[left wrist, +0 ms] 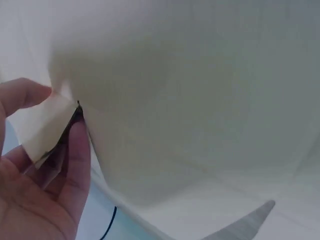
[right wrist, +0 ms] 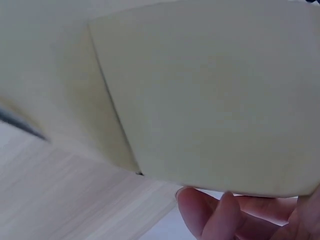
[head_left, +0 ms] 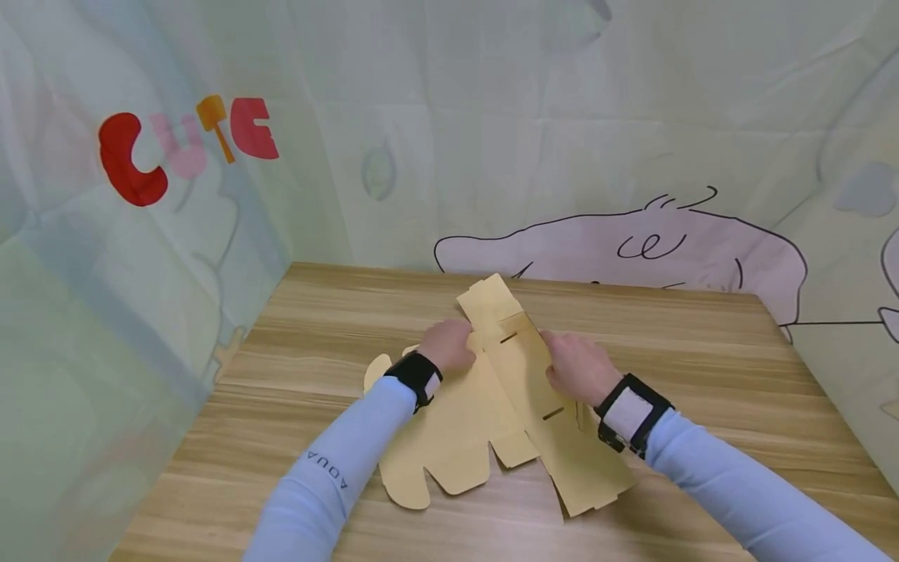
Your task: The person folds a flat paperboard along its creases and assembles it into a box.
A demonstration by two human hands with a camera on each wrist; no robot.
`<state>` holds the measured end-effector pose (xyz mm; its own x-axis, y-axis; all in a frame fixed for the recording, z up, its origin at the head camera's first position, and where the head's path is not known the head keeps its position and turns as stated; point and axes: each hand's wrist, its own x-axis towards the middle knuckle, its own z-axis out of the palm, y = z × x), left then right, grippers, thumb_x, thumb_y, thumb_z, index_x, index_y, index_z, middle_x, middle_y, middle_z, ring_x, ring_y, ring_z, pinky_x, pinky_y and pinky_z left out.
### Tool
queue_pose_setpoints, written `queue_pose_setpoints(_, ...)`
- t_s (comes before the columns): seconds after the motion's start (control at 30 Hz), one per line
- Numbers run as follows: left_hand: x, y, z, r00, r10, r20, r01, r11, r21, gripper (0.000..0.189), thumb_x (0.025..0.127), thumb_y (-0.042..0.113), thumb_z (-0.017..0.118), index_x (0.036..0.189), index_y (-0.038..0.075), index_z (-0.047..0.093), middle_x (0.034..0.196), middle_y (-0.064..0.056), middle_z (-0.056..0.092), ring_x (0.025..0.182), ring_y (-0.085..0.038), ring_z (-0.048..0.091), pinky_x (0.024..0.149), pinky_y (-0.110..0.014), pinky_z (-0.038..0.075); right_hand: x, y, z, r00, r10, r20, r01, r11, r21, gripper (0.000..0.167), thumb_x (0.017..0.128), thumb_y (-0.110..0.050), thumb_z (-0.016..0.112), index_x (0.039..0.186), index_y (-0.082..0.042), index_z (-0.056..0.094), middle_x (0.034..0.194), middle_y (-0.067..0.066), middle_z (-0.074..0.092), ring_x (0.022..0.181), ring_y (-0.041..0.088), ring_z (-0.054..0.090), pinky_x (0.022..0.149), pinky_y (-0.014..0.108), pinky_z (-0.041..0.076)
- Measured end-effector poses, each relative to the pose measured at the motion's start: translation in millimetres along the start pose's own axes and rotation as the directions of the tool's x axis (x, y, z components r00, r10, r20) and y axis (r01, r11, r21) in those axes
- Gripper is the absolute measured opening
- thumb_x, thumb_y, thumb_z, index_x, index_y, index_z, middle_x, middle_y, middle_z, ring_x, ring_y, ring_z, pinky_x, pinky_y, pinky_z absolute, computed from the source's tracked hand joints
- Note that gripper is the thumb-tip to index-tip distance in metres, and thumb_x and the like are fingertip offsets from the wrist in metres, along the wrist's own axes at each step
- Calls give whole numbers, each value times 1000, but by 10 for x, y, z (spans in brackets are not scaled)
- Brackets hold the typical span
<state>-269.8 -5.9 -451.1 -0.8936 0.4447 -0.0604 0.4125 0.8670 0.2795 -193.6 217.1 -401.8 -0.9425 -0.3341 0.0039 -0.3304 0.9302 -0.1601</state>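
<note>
A tan cardboard box blank (head_left: 463, 421), cut with tabs and slots and partly folded, lies tilted over the table in the head view. My left hand (head_left: 447, 345) pinches it at its upper middle, near a crease. In the left wrist view, a small flap (left wrist: 47, 127) sits between the thumb and the fingers of that hand (left wrist: 45, 185). My right hand (head_left: 579, 365) grips the long right edge of the slotted panel (head_left: 527, 382). Seen from the right wrist, its fingers (right wrist: 225, 215) curl at the lower edge of a broad cardboard panel (right wrist: 215, 100).
The blank rests on a wood-grain table (head_left: 337, 312). Behind and to the left hangs a pale printed cloth (head_left: 337, 94) with cartoon figures and coloured letters. Blue sleeves and black wrist straps cover both forearms.
</note>
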Motion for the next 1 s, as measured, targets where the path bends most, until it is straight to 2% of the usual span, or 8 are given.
queue_pose_setpoints(0.13, -18, 25, -41, 1000, -2, 11, 2, 1000, -10, 12, 84, 6, 67, 77, 8, 58, 88, -4, 63, 76, -18, 52, 69, -34, 47, -7, -4, -8, 1000, -13, -18, 12, 999, -37, 52, 82, 2, 67, 132, 11, 55, 62, 2, 48, 46, 11, 37, 39, 19, 25)
queue_pose_setpoints(0.23, -37, 88, -8, 998, 49, -30, -46, 994, 95, 10, 86, 5, 66, 76, 7, 63, 89, -5, 69, 79, -19, 63, 70, -36, 54, -6, -18, -20, 1000, -15, -24, 14, 998, -63, 50, 83, 0, 68, 131, 10, 57, 59, -1, 42, 46, 10, 35, 39, 19, 23)
queue_pose_setpoints(0.4, -78, 173, 67, 985, 155, -69, -129, 947, 294, 7, 89, 7, 68, 85, 10, 72, 92, -6, 75, 86, -24, 72, 66, -38, 59, 4, -45, -40, 999, -14, -32, 11, 994, -106, 48, 83, -2, 69, 128, 8, 58, 58, -2, 40, 46, 11, 35, 38, 21, 23)
queue_pose_setpoints(0.47, -91, 171, 71, 986, 153, -68, -129, 951, 281, 6, 89, 7, 67, 87, 9, 72, 93, -6, 75, 86, -24, 72, 67, -38, 59, 4, -50, -44, 999, -13, -34, 9, 994, -113, 47, 83, -3, 70, 127, 8, 59, 58, -1, 39, 46, 12, 35, 38, 21, 23)
queue_pose_setpoints(0.57, -104, 145, 30, 993, 102, -56, -90, 977, 191, 7, 90, 5, 65, 88, 7, 71, 96, -8, 74, 87, -26, 71, 70, -40, 59, 0, -55, -50, 999, -13, -39, 8, 993, -114, 47, 83, -2, 69, 128, 7, 59, 57, -2, 37, 45, 11, 34, 38, 20, 22)
queue_pose_setpoints(0.7, -100, 140, -66, 999, 43, 0, -43, 993, 112, 9, 92, 4, 62, 87, 4, 69, 99, -11, 74, 86, -26, 70, 73, -42, 59, -7, -67, -64, 999, -16, -39, 12, 994, -112, 49, 84, -1, 68, 130, 7, 57, 57, -2, 37, 45, 11, 32, 38, 20, 21)
queue_pose_setpoints(0.83, -75, 194, -144, 998, 32, 57, -40, 990, 138, 14, 95, 4, 60, 82, 6, 65, 101, -9, 74, 85, -24, 69, 73, -42, 59, 2, -77, -80, 999, -16, -41, 11, 992, -122, 49, 84, -1, 69, 131, 6, 57, 60, 2, 45, 46, 12, 34, 38, 21, 23)
queue_pose_setpoints(1.0, -27, 244, -164, 995, 42, 88, -61, 974, 218, 25, 94, 6, 62, 71, 11, 55, 96, -6, 75, 84, -23, 70, 73, -42, 60, 17, -108, -108, 998, -43, -50, 35, 988, -150, 49, 84, 1, 68, 131, 6, 56, 61, 3, 50, 45, 11, 34, 38, 21, 24)
